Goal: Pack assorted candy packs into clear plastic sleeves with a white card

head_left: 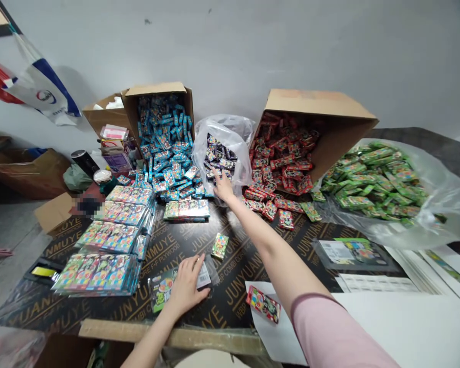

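Note:
My left hand (187, 287) lies with fingers stretched over a flat printed pouch (160, 286) on the table. My right hand (223, 187) reaches forward into the mouth of a clear plastic bag (244, 153), fingers apart, at the small dark purple packets (227, 163) inside. Nothing shows in its grasp. Between the two hands a single small green packet (220, 246) rests on the dark tabletop (230, 276). One red packet (263, 304) is on a white sheet, below my right forearm.
Blue packets (172, 158) spill from a carton at the left, red packets (287, 158) from another carton (329, 105). Green packets (383, 179) fill a plastic bag at right. Stacked multi-packs (95, 273) stand at left. White sheets (414, 322) and a pouch (352, 253) lie at right.

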A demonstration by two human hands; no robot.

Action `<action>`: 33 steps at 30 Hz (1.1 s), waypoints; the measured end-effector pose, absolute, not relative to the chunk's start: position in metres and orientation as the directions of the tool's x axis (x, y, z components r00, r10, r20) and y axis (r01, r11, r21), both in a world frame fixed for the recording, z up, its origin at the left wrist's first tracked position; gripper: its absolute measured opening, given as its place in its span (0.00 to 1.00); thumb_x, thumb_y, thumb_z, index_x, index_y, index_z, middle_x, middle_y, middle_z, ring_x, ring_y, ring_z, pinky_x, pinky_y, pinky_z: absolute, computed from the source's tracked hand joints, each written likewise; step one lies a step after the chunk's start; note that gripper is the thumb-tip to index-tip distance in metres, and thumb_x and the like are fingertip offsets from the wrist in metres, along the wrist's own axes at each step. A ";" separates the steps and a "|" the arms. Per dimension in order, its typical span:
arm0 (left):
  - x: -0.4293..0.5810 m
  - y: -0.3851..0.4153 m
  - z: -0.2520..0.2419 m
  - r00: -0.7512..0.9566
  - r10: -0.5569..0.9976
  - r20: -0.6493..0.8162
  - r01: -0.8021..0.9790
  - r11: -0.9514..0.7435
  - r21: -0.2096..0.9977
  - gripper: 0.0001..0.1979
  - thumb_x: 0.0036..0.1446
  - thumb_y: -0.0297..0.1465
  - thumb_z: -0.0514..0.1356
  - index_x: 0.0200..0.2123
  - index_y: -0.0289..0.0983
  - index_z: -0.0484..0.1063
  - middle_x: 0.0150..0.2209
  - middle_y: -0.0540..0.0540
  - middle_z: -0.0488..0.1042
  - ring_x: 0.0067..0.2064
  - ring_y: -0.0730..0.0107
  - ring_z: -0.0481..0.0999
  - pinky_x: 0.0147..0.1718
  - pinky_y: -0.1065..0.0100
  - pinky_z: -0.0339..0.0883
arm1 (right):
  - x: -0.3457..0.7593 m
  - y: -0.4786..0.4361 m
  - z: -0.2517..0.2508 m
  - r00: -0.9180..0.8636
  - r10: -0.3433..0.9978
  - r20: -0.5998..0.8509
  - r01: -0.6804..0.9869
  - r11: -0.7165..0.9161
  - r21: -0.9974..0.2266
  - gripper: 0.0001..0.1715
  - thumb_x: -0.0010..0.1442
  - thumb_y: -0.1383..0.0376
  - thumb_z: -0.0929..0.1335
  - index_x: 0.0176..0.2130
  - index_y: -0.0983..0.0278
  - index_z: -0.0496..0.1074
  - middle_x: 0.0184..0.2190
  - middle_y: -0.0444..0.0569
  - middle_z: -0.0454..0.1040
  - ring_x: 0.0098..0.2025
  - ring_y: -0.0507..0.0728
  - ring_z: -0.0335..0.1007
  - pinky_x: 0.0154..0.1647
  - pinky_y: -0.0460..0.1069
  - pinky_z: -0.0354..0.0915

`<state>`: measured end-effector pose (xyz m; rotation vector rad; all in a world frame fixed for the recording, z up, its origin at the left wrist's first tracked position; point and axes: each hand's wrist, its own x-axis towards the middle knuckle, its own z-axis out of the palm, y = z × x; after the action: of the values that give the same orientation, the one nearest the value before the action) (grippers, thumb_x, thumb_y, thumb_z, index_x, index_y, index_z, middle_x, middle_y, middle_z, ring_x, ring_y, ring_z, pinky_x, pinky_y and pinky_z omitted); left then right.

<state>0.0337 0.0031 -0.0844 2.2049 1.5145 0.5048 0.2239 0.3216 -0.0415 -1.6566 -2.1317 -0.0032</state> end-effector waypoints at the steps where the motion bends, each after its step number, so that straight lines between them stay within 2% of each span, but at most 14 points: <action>1: 0.034 0.003 -0.085 0.340 0.939 0.051 0.789 -0.314 0.528 0.43 0.45 0.31 0.64 0.65 0.38 0.54 0.60 0.37 0.63 0.60 0.51 0.61 0.61 0.48 0.54 | 0.225 0.328 -0.047 -0.136 0.941 0.310 0.927 0.231 -0.294 0.53 0.57 0.68 0.65 0.70 0.59 0.33 0.69 0.62 0.41 0.64 0.71 0.54 0.59 0.62 0.59; 4: 0.034 0.004 -0.087 0.345 0.938 0.027 0.790 -0.305 0.532 0.43 0.45 0.32 0.64 0.65 0.38 0.55 0.60 0.38 0.63 0.60 0.50 0.60 0.61 0.48 0.54 | 0.231 0.339 -0.061 0.004 0.976 0.219 0.905 0.090 -0.417 0.55 0.57 0.63 0.66 0.70 0.60 0.30 0.69 0.65 0.40 0.62 0.71 0.58 0.55 0.62 0.63; 6: 0.033 0.005 -0.087 0.348 0.937 0.017 0.788 -0.303 0.535 0.43 0.45 0.32 0.64 0.65 0.38 0.55 0.60 0.38 0.63 0.61 0.50 0.60 0.61 0.48 0.53 | 0.235 0.342 -0.067 0.036 0.982 0.185 0.874 0.058 -0.482 0.57 0.54 0.63 0.67 0.70 0.61 0.30 0.68 0.65 0.43 0.61 0.71 0.60 0.55 0.63 0.63; 9: 0.033 0.005 -0.087 0.346 0.938 0.021 0.785 -0.302 0.540 0.43 0.46 0.32 0.64 0.65 0.38 0.54 0.60 0.37 0.63 0.60 0.50 0.60 0.61 0.48 0.54 | 0.238 0.337 -0.068 -0.049 0.974 0.219 0.820 0.165 -0.549 0.61 0.48 0.67 0.69 0.70 0.62 0.34 0.66 0.63 0.52 0.61 0.69 0.60 0.56 0.62 0.63; 13: 0.032 0.005 -0.087 0.352 0.935 0.038 0.781 -0.316 0.539 0.43 0.46 0.33 0.65 0.65 0.38 0.54 0.60 0.37 0.63 0.60 0.50 0.61 0.60 0.48 0.54 | 0.242 0.306 -0.057 -0.204 0.910 0.362 0.671 0.399 -0.625 0.64 0.43 0.69 0.70 0.70 0.63 0.36 0.62 0.58 0.61 0.60 0.66 0.61 0.59 0.60 0.61; 18: 0.031 0.004 -0.084 0.354 0.934 0.039 0.791 -0.321 0.521 0.42 0.46 0.33 0.66 0.64 0.37 0.55 0.60 0.37 0.63 0.60 0.50 0.61 0.60 0.49 0.55 | 0.254 0.236 -0.044 -0.312 0.838 0.448 0.483 0.546 -0.684 0.64 0.45 0.66 0.70 0.70 0.60 0.33 0.63 0.57 0.57 0.59 0.63 0.63 0.52 0.56 0.67; 22: 0.029 0.000 -0.082 0.361 0.931 0.048 0.790 -0.333 0.515 0.40 0.47 0.33 0.66 0.63 0.36 0.58 0.59 0.36 0.63 0.60 0.50 0.61 0.60 0.50 0.54 | 0.266 0.189 -0.042 -0.397 0.832 0.387 0.498 0.549 -0.671 0.62 0.48 0.65 0.71 0.69 0.55 0.34 0.60 0.56 0.61 0.49 0.62 0.69 0.54 0.62 0.64; 24: 0.029 0.000 -0.080 0.358 0.932 0.048 0.771 -0.324 0.548 0.40 0.46 0.33 0.67 0.62 0.36 0.60 0.59 0.36 0.64 0.60 0.49 0.61 0.61 0.48 0.53 | 0.270 0.173 -0.039 -0.389 0.840 0.377 0.496 0.536 -0.683 0.64 0.48 0.64 0.72 0.69 0.53 0.32 0.60 0.56 0.61 0.46 0.61 0.71 0.55 0.64 0.62; 26: 0.030 0.002 -0.072 0.324 0.945 0.043 0.719 -0.275 0.638 0.40 0.42 0.36 0.70 0.60 0.37 0.64 0.58 0.36 0.66 0.60 0.47 0.62 0.61 0.45 0.50 | 0.269 0.158 -0.031 -0.385 0.831 0.402 0.451 0.549 -0.703 0.66 0.48 0.63 0.73 0.69 0.51 0.29 0.61 0.57 0.59 0.46 0.60 0.71 0.55 0.63 0.63; 28: 0.033 0.009 -0.059 0.225 0.974 0.018 0.570 -0.147 0.808 0.39 0.39 0.42 0.71 0.56 0.38 0.68 0.56 0.36 0.68 0.59 0.46 0.63 0.62 0.45 0.49 | 0.262 0.139 -0.021 -0.423 0.789 0.447 0.389 0.603 -0.696 0.66 0.50 0.62 0.73 0.68 0.50 0.27 0.64 0.58 0.54 0.47 0.60 0.71 0.56 0.63 0.63; 30: 0.037 0.018 -0.042 0.129 0.984 -0.118 0.233 0.086 0.969 0.33 0.45 0.50 0.66 0.51 0.38 0.71 0.53 0.37 0.72 0.57 0.49 0.68 0.59 0.48 0.55 | 0.251 0.117 -0.011 -0.499 0.714 0.491 0.332 0.681 -0.653 0.64 0.52 0.63 0.72 0.68 0.50 0.27 0.67 0.59 0.47 0.49 0.60 0.71 0.58 0.63 0.61; 31: 0.038 0.022 -0.034 0.144 0.963 -0.229 0.014 0.229 0.973 0.31 0.49 0.53 0.61 0.50 0.37 0.72 0.50 0.37 0.74 0.53 0.52 0.72 0.56 0.49 0.60 | 0.244 0.106 -0.006 -0.547 0.670 0.502 0.302 0.717 -0.628 0.62 0.54 0.65 0.71 0.68 0.50 0.27 0.68 0.59 0.44 0.51 0.60 0.70 0.59 0.64 0.60; 33: 0.040 0.028 -0.020 0.324 0.860 -0.394 -0.322 0.492 0.809 0.31 0.55 0.55 0.54 0.47 0.35 0.72 0.42 0.38 0.77 0.43 0.56 0.77 0.49 0.51 0.67 | 0.233 0.083 0.001 -0.640 0.576 0.508 0.243 0.779 -0.578 0.60 0.56 0.69 0.69 0.68 0.46 0.26 0.70 0.56 0.38 0.56 0.61 0.68 0.61 0.65 0.58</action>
<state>0.0400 0.0282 -0.0195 0.6876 0.9343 0.8601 0.2326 0.0827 0.0014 -0.6056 -2.2608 0.6099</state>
